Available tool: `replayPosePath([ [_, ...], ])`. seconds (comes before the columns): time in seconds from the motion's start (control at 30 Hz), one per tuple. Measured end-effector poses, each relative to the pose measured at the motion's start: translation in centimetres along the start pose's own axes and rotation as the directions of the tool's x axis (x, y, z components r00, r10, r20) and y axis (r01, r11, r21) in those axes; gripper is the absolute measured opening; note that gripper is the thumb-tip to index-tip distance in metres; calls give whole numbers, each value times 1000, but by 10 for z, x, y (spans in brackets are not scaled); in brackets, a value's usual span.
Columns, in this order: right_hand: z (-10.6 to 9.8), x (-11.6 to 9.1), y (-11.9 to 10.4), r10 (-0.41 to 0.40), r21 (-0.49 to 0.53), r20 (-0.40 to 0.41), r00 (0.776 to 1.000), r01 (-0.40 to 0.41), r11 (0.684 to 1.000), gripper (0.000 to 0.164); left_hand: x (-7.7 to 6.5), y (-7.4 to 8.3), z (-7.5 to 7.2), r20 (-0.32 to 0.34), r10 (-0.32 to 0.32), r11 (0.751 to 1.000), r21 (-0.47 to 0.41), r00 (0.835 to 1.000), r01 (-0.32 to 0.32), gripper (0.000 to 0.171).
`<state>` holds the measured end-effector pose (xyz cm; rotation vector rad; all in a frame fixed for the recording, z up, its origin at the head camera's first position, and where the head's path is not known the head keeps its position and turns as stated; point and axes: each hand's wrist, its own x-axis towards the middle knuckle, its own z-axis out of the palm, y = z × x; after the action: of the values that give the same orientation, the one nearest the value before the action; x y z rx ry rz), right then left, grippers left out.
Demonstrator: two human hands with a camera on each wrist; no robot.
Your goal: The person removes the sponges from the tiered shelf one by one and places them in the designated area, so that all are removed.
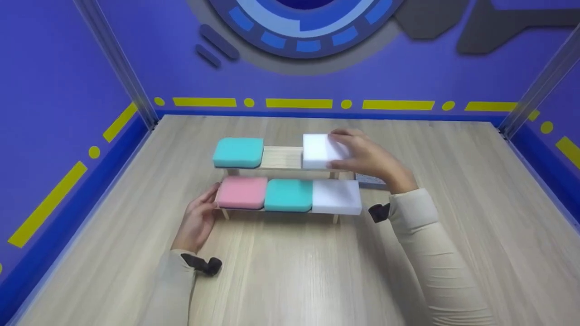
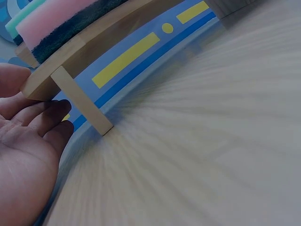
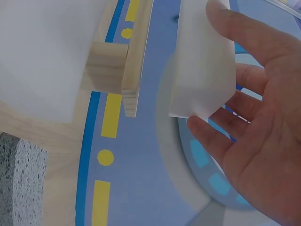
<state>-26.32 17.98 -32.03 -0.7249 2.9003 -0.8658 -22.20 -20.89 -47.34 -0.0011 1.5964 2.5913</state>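
A small two-tier wooden rack (image 1: pixel 283 157) stands on the table. My left hand (image 1: pixel 199 219) holds the left end of its lower tier, thumb at the board's edge and fingers underneath. On that tier lie a pink sponge (image 1: pixel 242 192) with a dark scouring underside, a teal sponge (image 1: pixel 289 195) and a white sponge (image 1: pixel 336 197). Another teal sponge (image 1: pixel 238 152) sits at the left of the upper tier. At that tier's right end, my right hand (image 1: pixel 369 154) grips a second white sponge (image 3: pixel 202 61) between thumb and fingers. The right wrist view shows a gap between this sponge and the board.
A speckled grey block (image 1: pixel 370 181) lies on the table behind the right end of the lower tier. Blue panels (image 1: pixel 299 86) with yellow markings wall the table (image 1: pixel 290 271) at the back and both sides.
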Motion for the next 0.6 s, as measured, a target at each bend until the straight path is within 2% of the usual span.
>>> replayPosePath([
  [0.43,-7,-11,8,46,-1,-10,999,-46,999,72,-2,1,0,-7,-29,1000,-6,1000,29,61],
  [0.6,-10,-14,13,35,-10,-13,999,-35,999,72,-1,1,0,-10,-25,1000,-12,1000,25,61],
])
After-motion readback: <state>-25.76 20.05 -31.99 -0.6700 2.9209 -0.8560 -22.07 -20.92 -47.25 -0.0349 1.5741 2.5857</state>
